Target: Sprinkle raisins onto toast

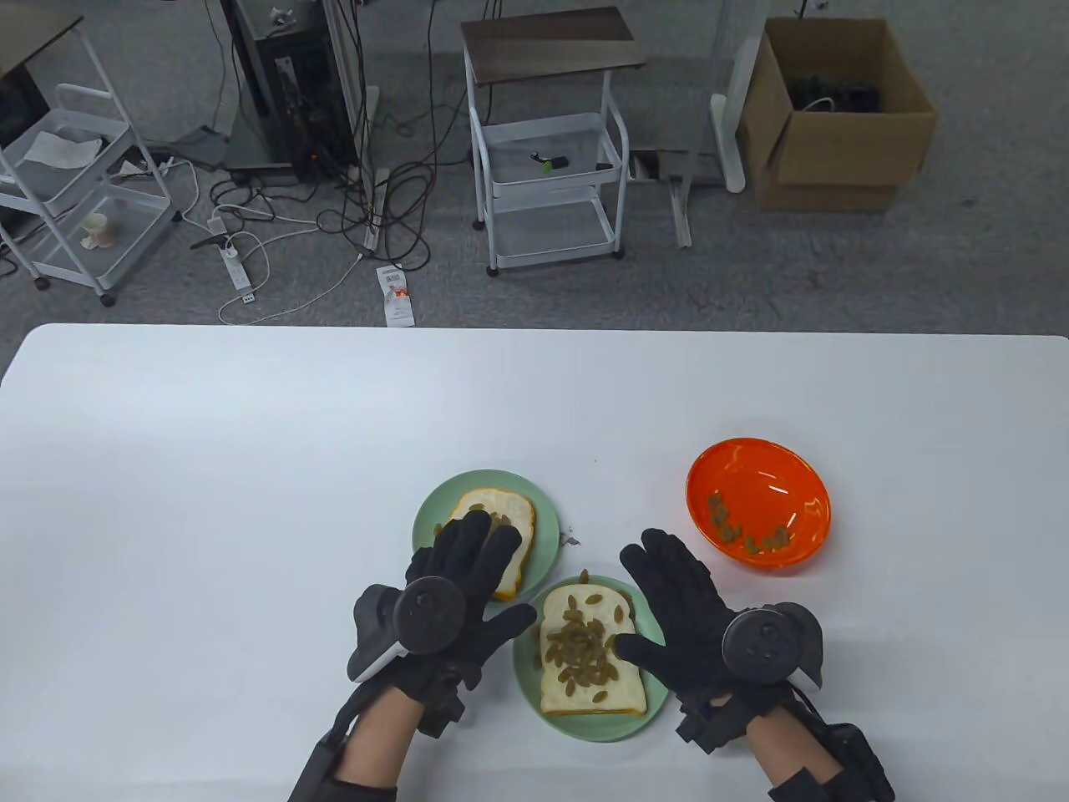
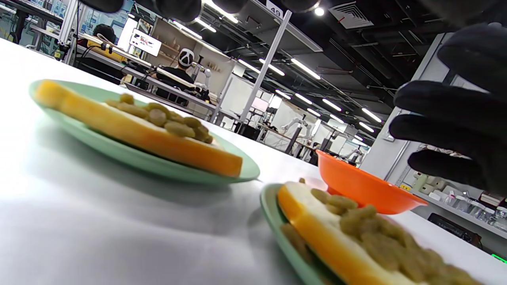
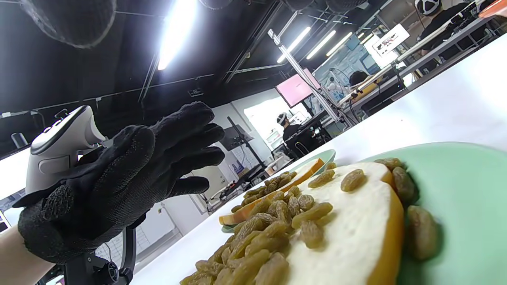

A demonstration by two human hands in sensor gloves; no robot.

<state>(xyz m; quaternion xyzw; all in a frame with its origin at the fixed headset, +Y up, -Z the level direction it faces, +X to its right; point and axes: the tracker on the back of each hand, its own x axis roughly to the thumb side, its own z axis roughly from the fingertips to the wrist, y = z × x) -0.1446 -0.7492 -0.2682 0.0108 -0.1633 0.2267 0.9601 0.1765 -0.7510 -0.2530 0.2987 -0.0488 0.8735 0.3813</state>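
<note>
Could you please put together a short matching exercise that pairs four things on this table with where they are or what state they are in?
Things:
1. near toast
2. far toast
3. orange bowl
4. left hand

States or places:
A. holds a few raisins along its lower inner edge
B. hovers open over the far green plate
C. carries a dense pile of raisins, on the plate nearer the person
D. partly hidden under a glove in the table view

Pairs: 1-C, 2-D, 3-A, 4-B
</note>
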